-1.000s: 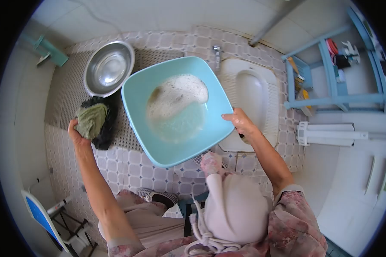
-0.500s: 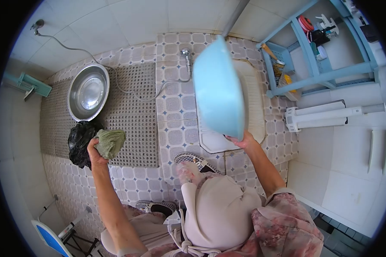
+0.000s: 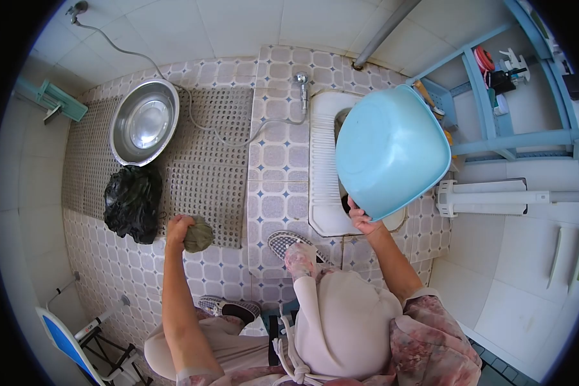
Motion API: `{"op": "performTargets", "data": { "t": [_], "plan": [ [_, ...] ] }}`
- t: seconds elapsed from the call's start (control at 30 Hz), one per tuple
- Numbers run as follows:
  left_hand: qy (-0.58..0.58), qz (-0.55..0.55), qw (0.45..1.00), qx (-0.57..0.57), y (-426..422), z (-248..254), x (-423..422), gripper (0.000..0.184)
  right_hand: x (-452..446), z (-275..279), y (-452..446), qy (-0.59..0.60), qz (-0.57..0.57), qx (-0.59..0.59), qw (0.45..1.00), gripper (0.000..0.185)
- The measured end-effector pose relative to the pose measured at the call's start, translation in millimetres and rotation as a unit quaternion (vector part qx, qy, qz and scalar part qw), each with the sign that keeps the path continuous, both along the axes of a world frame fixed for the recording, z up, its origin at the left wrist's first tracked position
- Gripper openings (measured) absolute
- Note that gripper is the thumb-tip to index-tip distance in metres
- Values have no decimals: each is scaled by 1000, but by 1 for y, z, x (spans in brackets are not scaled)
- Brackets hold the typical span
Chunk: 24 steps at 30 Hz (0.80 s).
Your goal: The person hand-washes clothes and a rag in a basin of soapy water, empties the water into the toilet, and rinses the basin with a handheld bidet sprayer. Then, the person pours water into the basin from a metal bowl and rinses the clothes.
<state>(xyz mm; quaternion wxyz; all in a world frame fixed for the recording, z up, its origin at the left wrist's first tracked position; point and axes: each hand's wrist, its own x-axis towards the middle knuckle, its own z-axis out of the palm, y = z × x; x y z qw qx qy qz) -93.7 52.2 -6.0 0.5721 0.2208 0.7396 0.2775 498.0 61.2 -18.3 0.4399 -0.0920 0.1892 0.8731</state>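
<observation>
My left hand [image 3: 179, 230] is closed on a bunched olive-green cloth [image 3: 199, 235] over the near edge of the perforated mat. My right hand [image 3: 364, 220] grips the rim of a light blue plastic basin [image 3: 392, 151] from below. The basin is tilted above the squat toilet [image 3: 321, 193], its outer side and base turned towards me and its inside hidden. A crumpled black plastic bag [image 3: 133, 204] lies on the mat, left of the cloth. Just beyond the bag stands a shiny metal basin [image 3: 145, 122].
A grey perforated mat [image 3: 206, 167] covers the left floor. A shower hose [image 3: 222, 138] runs across it to a tap [image 3: 301, 78]. On the right are a blue shelf [image 3: 514, 143] with bottles and a white folded rack [image 3: 489, 197]. A blue-seated chair [image 3: 64, 338] stands at lower left.
The blue basin has moved right and tipped so its underside shows more. My left hand has moved with the cloth away from the black bag, right and nearer me.
</observation>
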Motion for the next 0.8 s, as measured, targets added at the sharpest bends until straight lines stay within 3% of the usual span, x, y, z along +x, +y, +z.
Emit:
{"op": "performTargets", "data": {
  "t": [0.13, 0.2, 0.27, 0.3, 0.33, 0.4, 0.47, 0.6, 0.7, 0.8],
  "plan": [
    [214, -203, 955, -24, -2, -39, 1, 41, 19, -12, 3, -143, 6, 14, 990, 33],
    [309, -316, 897, -10, 8, -37, 12, 51, 31, -34, 0, -249, -14, 23, 968, 27],
    [499, -358, 785, 78, 25, -1, 47, 51, 19, -19, 7, -395, -43, -20, 918, 24],
    [519, -328, 773, 159, 41, 11, 61, 46, 13, -11, 10, -465, -57, -41, 882, 23],
    [533, -294, 756, 239, 61, 21, 76, 41, 11, -11, 12, -499, -55, -45, 863, 23],
    [367, -215, 842, 331, 102, 45, 116, 27, 10, -9, 17, -566, -54, -53, 821, 24],
    [325, -223, 808, 437, 139, 52, 158, 19, 5, 0, 17, -580, -64, -82, 808, 25],
    [182, -229, 815, 500, 198, 55, 242, 15, 11, 11, 3, -620, -93, -126, 769, 33],
    [203, -212, 854, 430, 237, 39, 290, 22, 16, 31, -3, -664, -116, -131, 727, 39],
    [394, -235, 811, 364, 256, 34, 326, 32, 26, 42, -2, -704, -141, -114, 686, 40]
  ]
}}
